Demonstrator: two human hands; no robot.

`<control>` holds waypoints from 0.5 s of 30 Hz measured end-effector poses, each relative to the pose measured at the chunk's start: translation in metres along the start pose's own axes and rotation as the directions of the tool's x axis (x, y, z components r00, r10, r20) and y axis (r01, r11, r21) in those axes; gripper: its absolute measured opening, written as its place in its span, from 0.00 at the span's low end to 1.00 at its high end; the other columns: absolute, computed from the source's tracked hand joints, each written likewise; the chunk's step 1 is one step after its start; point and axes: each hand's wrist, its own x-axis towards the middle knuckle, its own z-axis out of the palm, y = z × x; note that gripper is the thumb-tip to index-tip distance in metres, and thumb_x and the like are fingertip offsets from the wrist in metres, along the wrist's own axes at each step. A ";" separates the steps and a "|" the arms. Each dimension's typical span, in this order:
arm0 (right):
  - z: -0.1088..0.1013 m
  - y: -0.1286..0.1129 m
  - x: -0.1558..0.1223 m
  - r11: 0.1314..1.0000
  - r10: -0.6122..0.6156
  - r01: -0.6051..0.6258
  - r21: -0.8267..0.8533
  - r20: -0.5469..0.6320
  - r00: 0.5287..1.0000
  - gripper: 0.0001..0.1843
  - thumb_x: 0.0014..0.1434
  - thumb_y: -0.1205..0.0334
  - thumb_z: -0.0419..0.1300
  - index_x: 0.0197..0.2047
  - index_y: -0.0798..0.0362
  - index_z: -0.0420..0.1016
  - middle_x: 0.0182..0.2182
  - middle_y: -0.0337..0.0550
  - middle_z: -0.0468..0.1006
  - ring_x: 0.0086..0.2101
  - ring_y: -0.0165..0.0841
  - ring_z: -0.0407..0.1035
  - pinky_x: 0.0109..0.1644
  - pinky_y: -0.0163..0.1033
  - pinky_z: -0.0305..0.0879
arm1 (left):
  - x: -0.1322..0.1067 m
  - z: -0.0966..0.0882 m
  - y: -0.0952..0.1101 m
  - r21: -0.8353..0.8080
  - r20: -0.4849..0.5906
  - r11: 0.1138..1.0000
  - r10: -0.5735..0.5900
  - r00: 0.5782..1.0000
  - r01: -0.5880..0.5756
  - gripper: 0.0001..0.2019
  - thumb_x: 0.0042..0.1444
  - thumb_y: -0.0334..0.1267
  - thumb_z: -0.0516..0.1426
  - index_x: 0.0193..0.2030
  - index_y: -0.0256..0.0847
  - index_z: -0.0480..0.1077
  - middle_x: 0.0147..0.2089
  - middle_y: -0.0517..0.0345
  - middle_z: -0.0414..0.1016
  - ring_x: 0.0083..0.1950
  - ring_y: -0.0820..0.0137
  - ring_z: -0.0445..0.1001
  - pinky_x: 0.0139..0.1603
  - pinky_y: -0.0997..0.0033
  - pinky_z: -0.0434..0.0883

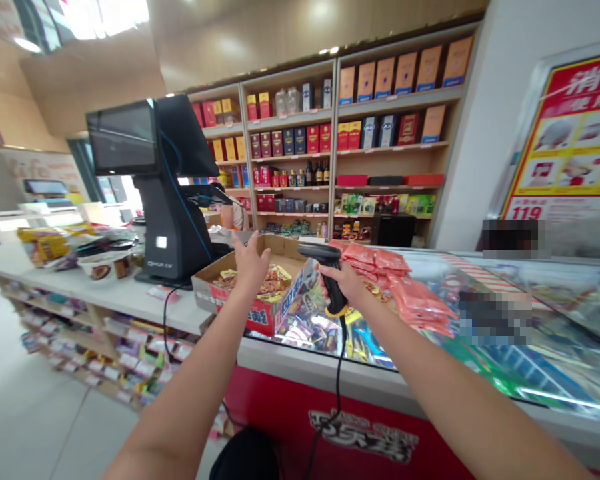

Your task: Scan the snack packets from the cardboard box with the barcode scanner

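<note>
Shop checkout counter (113, 293), barcode scanner (331, 277), stocked shelves (393, 143)

The left hand (250, 263) has open air over the cardboard box (245, 300). A black till (173, 227) blocks its left side. Red packets (420, 307) sit past the right hand's (343, 283) barcode scanner (327, 273) on the glass counter (540, 373).

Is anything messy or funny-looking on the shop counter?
The red foil packets lie in a loose heap on the glass display case, not lined up like the boxes on the wooden shelves.

POS term. (173, 190), wall shelves (390, 157) behind
</note>
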 end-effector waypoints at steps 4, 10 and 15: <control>-0.030 -0.007 -0.027 1.000 0.014 -0.016 -0.014 -0.125 0.992 0.15 0.45 0.53 0.67 0.28 0.53 0.69 0.18 0.34 0.72 0.14 0.28 0.65 0.15 0.34 0.63 | -0.039 0.041 0.043 -0.212 0.129 0.934 0.319 0.939 -0.288 0.13 0.57 0.33 0.57 0.48 0.39 0.73 0.63 0.44 0.66 0.64 0.59 0.67 0.66 0.57 0.63; -0.083 -0.028 -0.056 0.993 -0.010 -0.024 -0.115 -0.282 0.959 0.14 0.45 0.54 0.68 0.28 0.53 0.69 0.16 0.35 0.71 0.14 0.28 0.64 0.16 0.33 0.63 | -0.092 0.113 0.085 -0.073 0.594 0.975 0.212 0.776 -0.210 0.21 0.56 0.42 0.59 0.55 0.36 0.70 0.55 0.41 0.75 0.59 0.57 0.72 0.60 0.61 0.68; -0.102 -0.013 -0.061 0.986 -0.084 0.024 -0.165 -0.371 0.925 0.16 0.45 0.52 0.68 0.24 0.52 0.68 0.15 0.35 0.70 0.13 0.29 0.64 0.16 0.35 0.64 | -0.100 0.149 0.075 0.205 0.850 0.959 -0.075 0.521 -0.196 0.38 0.29 0.54 0.71 0.48 0.36 0.74 0.52 0.31 0.76 0.55 0.41 0.74 0.52 0.53 0.70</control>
